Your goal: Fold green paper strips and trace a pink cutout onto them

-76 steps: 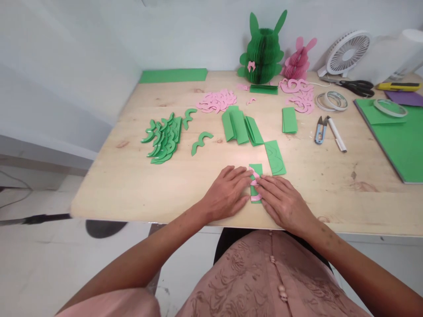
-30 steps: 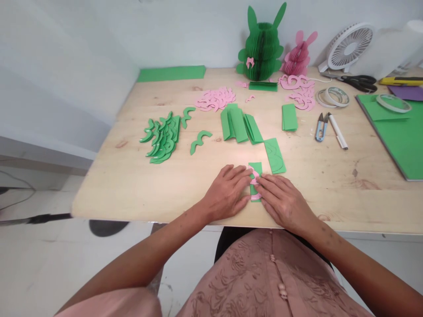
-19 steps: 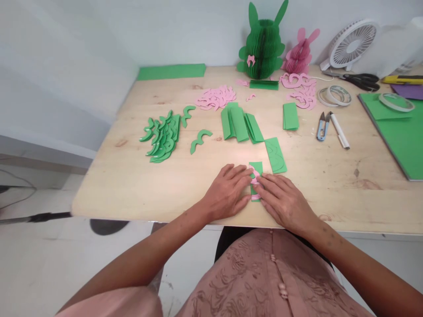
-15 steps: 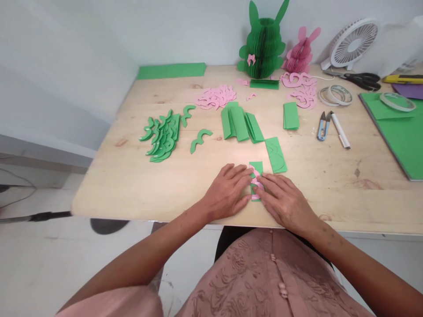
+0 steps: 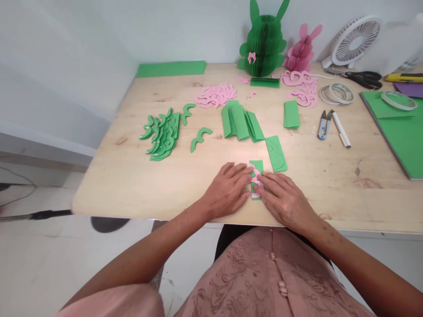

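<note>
A small folded green paper rectangle (image 5: 257,166) lies near the front edge of the wooden table (image 5: 139,185), with a pink curved cut-out (image 5: 256,182) on top of it. My left hand (image 5: 228,190) lies flat with its fingers stretched out, the fingertips pressing the left side of the pink piece. My right hand (image 5: 286,200) lies flat too, fingers together, pressing the right side. Most of the pink piece is hidden under the fingers. Another green piece with a drawn outline (image 5: 276,153) lies just behind.
Folded green strips (image 5: 241,124), a pile of green cut-outs (image 5: 163,136) and pink cut-outs (image 5: 216,94) lie further back. Green and pink paper rabbits (image 5: 264,39) stand by the wall. Snips (image 5: 322,125), pen (image 5: 340,129), tape rolls (image 5: 337,93), scissors (image 5: 360,78), fan (image 5: 355,42) and green sheets (image 5: 398,132) are at the right.
Both hands have stayed pressed on the pink piece and green paper, with only slight finger shifts. The view has tilted a little.
</note>
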The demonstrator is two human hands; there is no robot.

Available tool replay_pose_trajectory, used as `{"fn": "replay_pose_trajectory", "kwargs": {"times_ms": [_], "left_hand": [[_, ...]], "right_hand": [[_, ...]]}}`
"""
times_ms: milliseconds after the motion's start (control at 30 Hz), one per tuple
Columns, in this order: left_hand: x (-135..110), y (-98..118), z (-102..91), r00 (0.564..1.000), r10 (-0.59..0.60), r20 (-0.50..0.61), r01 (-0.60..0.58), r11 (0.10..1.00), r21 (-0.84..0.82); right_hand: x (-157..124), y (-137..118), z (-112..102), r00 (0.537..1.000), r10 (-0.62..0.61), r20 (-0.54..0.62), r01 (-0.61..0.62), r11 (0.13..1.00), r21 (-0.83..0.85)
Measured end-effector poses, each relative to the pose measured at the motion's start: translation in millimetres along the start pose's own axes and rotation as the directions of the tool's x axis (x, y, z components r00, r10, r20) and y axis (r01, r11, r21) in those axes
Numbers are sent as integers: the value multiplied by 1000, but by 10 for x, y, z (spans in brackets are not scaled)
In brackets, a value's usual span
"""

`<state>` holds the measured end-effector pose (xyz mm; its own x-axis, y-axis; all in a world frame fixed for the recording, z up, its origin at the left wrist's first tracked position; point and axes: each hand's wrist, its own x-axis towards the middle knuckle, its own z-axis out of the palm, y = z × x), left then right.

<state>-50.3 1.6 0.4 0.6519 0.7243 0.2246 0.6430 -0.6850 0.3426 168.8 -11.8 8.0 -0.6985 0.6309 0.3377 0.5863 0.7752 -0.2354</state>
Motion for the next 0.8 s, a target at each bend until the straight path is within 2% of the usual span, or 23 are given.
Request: {"fn": "replay_pose_trajectory", "kwargs": {"times_ms": [800], "left_hand": [[7, 2, 5, 999, 17, -41, -17, 1000, -6]], "right_hand": [[-4, 9, -10, 999, -2, -54, 5, 999, 51]]}}
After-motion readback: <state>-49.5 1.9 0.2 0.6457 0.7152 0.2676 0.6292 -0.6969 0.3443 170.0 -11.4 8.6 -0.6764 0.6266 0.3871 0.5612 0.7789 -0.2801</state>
